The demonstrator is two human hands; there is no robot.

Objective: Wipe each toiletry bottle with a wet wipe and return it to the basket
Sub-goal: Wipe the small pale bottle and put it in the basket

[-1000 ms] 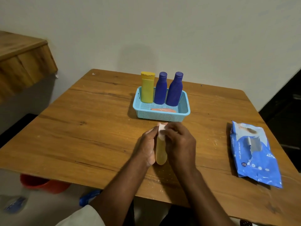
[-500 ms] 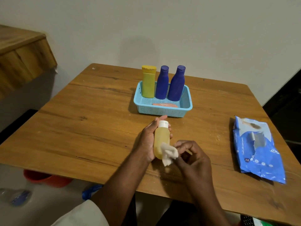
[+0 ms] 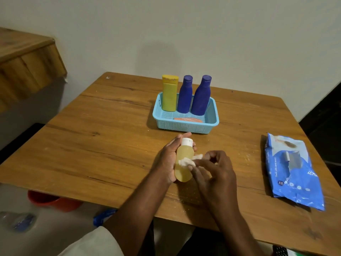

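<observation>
My left hand (image 3: 168, 159) grips a small amber bottle (image 3: 182, 170) with a white cap, held just above the table, cap pointing away from me. My right hand (image 3: 215, 169) pinches a crumpled white wet wipe (image 3: 186, 162) and presses it against the middle of that bottle. Beyond the hands stands a light blue basket (image 3: 184, 126). Inside it, upright along the far wall, are a yellow bottle (image 3: 169, 93) and two dark blue bottles (image 3: 185, 95) (image 3: 201, 96). A flat orange item (image 3: 188, 119) lies at the basket's front.
A blue pack of wet wipes (image 3: 293, 170) lies on the right side of the wooden table (image 3: 92, 145). A wooden shelf (image 3: 24, 63) juts out at the left. Under the table's left edge sit a red tub (image 3: 49, 200) and a plastic bottle (image 3: 16, 221).
The wipe was at the bottle's cap a second ago, then dropped to its base; now my right hand has slid it up onto the bottle's middle. My left hand still holds the bottle.
</observation>
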